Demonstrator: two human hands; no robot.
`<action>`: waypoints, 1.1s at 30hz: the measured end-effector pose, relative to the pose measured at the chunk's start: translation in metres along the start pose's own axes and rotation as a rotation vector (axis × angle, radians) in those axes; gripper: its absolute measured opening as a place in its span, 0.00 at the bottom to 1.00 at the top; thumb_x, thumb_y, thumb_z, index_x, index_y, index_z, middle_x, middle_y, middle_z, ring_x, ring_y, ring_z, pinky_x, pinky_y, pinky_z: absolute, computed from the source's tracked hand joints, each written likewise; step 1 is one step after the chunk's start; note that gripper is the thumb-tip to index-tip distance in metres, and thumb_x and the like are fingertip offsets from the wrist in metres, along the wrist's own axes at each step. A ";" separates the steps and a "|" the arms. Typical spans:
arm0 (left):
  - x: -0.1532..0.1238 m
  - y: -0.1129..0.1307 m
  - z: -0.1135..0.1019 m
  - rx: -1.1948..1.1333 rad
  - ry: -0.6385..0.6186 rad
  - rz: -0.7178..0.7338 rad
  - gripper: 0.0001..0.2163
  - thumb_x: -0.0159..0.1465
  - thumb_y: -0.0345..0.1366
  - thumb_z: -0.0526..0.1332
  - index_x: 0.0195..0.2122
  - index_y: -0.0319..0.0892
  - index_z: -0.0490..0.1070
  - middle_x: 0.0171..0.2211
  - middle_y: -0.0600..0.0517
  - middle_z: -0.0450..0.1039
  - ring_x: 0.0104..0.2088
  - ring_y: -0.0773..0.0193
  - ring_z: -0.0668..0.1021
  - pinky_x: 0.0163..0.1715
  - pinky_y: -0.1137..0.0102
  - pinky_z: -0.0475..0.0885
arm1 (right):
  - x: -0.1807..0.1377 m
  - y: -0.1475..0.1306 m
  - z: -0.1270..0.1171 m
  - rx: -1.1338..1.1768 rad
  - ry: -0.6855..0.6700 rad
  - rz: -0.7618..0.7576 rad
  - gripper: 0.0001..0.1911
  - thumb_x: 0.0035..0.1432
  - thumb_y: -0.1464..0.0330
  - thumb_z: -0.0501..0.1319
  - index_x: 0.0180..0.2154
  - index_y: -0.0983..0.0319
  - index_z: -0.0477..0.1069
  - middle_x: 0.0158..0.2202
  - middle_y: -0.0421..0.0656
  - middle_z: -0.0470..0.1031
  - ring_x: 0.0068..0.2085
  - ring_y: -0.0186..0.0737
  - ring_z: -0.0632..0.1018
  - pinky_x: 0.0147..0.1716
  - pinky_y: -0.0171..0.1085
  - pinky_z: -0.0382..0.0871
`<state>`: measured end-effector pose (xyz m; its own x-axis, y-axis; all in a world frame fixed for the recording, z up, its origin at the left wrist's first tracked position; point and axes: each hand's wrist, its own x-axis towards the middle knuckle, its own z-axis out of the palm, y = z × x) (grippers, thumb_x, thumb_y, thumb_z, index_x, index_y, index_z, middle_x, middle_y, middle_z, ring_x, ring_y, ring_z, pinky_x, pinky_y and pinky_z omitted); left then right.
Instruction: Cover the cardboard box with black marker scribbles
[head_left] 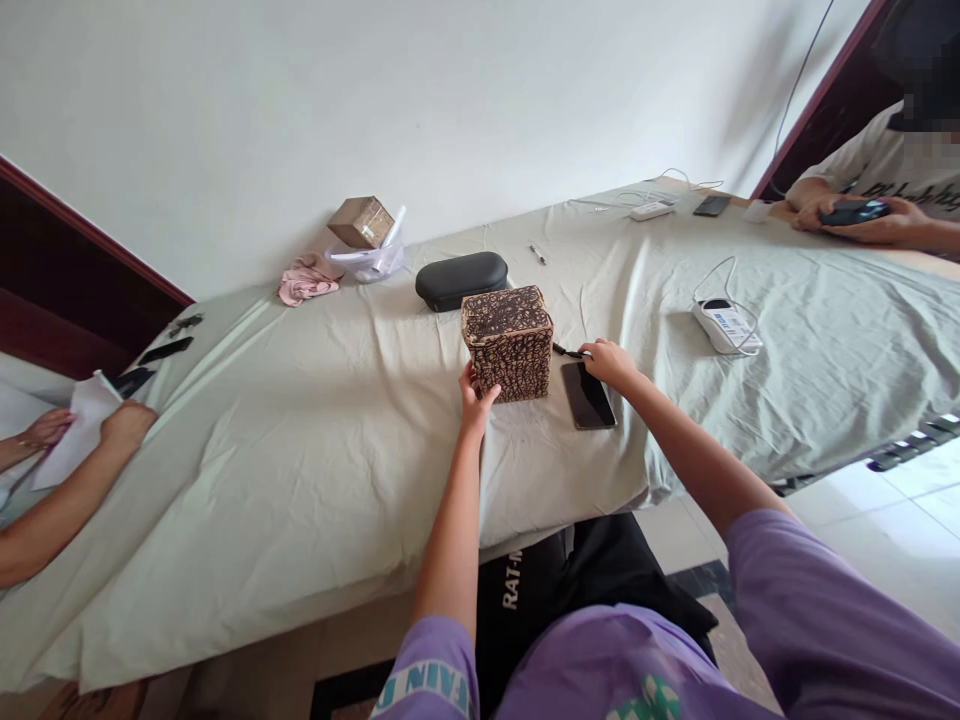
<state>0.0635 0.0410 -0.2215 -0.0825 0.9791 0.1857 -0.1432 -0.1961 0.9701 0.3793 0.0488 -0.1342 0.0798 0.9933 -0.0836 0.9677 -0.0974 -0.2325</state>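
Observation:
A cardboard box (pixel 511 345) covered in black scribbled loops stands upright on the cloth in front of me. My left hand (pixel 477 398) grips its lower left edge, thumb on the front face and fingers round the side. Just right of the box, my right hand (pixel 609 362) is closed on a black pen (pixel 568 352), whose far end points at the box's right side. A dark phone (pixel 589 396) lies flat below that hand. Behind the box rests a black zip case (pixel 460 278).
A pale sheet (pixel 315 480) covers the bed. Toward the wall are a plastic basket (pixel 369 264), a small brown box (pixel 361 222), a pink cloth (pixel 309 279) and another pen (pixel 538 254). A white power strip (pixel 726 327) lies right. People sit at both sides.

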 end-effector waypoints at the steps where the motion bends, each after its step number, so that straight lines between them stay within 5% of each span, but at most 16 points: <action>1: 0.000 0.000 0.000 0.004 0.002 0.000 0.48 0.52 0.50 0.77 0.72 0.50 0.59 0.67 0.41 0.66 0.68 0.46 0.72 0.69 0.50 0.68 | 0.002 -0.001 0.001 0.000 0.000 0.003 0.24 0.73 0.68 0.52 0.62 0.58 0.79 0.61 0.56 0.77 0.62 0.58 0.78 0.57 0.48 0.73; 22: 0.005 -0.017 -0.001 -0.011 0.039 0.009 0.47 0.52 0.50 0.77 0.71 0.49 0.60 0.67 0.40 0.67 0.66 0.46 0.74 0.67 0.50 0.70 | 0.023 -0.022 0.016 0.072 0.057 0.022 0.24 0.72 0.67 0.53 0.62 0.60 0.79 0.61 0.58 0.78 0.60 0.61 0.79 0.57 0.51 0.73; 28: 0.001 -0.013 0.000 -0.058 0.042 0.016 0.44 0.54 0.45 0.78 0.71 0.49 0.61 0.66 0.41 0.68 0.65 0.48 0.75 0.67 0.53 0.71 | 0.038 -0.031 0.024 0.134 0.110 0.021 0.29 0.70 0.58 0.61 0.66 0.62 0.73 0.63 0.61 0.75 0.63 0.69 0.75 0.62 0.59 0.69; 33: 0.002 -0.014 0.000 -0.060 0.043 0.022 0.44 0.54 0.44 0.78 0.70 0.49 0.62 0.66 0.41 0.69 0.65 0.48 0.75 0.67 0.52 0.71 | 0.059 -0.037 0.040 0.297 0.177 -0.001 0.16 0.69 0.62 0.63 0.52 0.62 0.80 0.57 0.61 0.77 0.58 0.65 0.77 0.59 0.55 0.70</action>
<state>0.0654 0.0454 -0.2344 -0.1286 0.9717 0.1983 -0.2001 -0.2213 0.9545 0.3383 0.1086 -0.1693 0.1438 0.9864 0.0800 0.8582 -0.0841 -0.5064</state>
